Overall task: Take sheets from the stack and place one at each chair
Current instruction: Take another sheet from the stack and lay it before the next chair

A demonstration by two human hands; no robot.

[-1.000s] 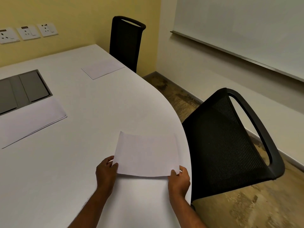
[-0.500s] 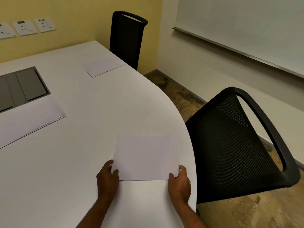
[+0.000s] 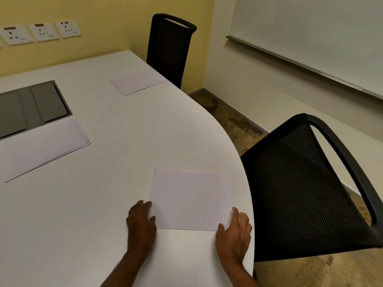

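Note:
A white sheet [image 3: 189, 198] lies flat on the white table [image 3: 124, 129], near its curved edge and beside the near black mesh chair [image 3: 306, 189]. My left hand [image 3: 141, 222] rests at the sheet's near left corner, fingers spread and touching its edge. My right hand [image 3: 235, 230] sits at the near right corner, fingers apart, holding nothing. The stack of sheets [image 3: 41, 146] lies at the left of the table. Another single sheet [image 3: 137, 83] lies in front of the far black chair [image 3: 169, 48].
A grey recessed cable box [image 3: 31, 106] is set into the table behind the stack. Wall sockets [image 3: 41, 33] line the yellow wall. A whiteboard [image 3: 310, 36] hangs on the right wall above bare floor [image 3: 234, 121].
The sheet, held up by its near corners a second ago, has come down flat on the table. Both hands have let go and opened beside its corners.

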